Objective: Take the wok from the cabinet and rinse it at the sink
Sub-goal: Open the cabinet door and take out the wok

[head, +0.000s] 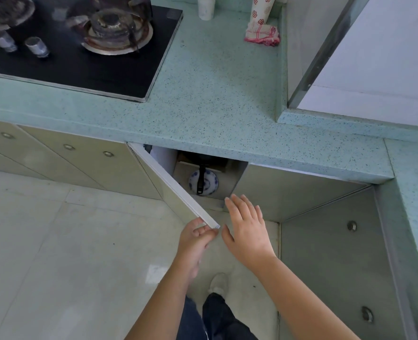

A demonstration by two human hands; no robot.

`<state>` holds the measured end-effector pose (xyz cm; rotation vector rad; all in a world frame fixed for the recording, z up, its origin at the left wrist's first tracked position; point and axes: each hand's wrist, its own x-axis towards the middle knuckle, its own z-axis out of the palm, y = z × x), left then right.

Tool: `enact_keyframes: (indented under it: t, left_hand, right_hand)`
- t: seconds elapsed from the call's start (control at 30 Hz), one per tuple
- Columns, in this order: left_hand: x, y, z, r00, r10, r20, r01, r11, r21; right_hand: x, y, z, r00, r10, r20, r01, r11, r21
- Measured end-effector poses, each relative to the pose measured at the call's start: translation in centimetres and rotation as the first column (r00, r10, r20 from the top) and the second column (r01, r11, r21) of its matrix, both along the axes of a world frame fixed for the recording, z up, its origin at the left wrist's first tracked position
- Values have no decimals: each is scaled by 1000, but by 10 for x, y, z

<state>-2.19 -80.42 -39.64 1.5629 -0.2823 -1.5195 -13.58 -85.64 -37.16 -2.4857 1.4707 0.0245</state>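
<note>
Nearest the camera, the person's dark trouser legs and one pale shoe (218, 283) stand on the light tiled floor (55, 241). Above them the left hand (198, 239) pinches the lower free corner of the open cabinet door (176, 190), fingers curled round its white edge. The right hand (248, 228) hangs just beside it, open and flat with fingers spread, grasping nothing and pointing toward the cabinet opening.

Inside the opening, under the countertop edge, sits the wok (204, 159). Only part of it shows: a dark, nearly black body tucked up in shadow on a shelf, and a long black handle that runs straight out toward the person, so its long axis points from the back of the cabinet to the front. The handle's end crosses over a round blue-and-white patterned dish (211, 184) lying lower in the cabinet.

Beyond, the speckled green countertop (215, 94) carries a black glass gas hob (80, 60) with a rusty burner (115, 28), a white cup (206, 7), a tall wrapper printed with red flowers (260, 11) and a red-and-white folded cloth (263, 34). No readable writing shows anywhere.
</note>
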Motion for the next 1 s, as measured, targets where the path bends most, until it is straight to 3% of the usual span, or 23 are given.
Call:
enact_keyframes:
  t: [0.47, 0.57, 0.8, 1.0]
  left_hand:
    - [83, 100, 7, 977, -34, 212, 12, 994, 107]
    - [115, 125, 12, 957, -31, 289, -3, 993, 117]
    - [168, 164, 21, 794, -151, 588, 79, 986, 147]
    - [192, 174, 22, 681, -253, 687, 143, 966, 214]
  right_hand:
    - [64, 80, 4, 994, 45, 102, -57, 992, 117]
    - [85, 96, 10, 994, 65, 88, -82, 976, 203]
    - [134, 131, 18, 991, 96, 95, -117, 960, 254]
    - [162, 148, 22, 988, 119, 95, -140, 955, 260]
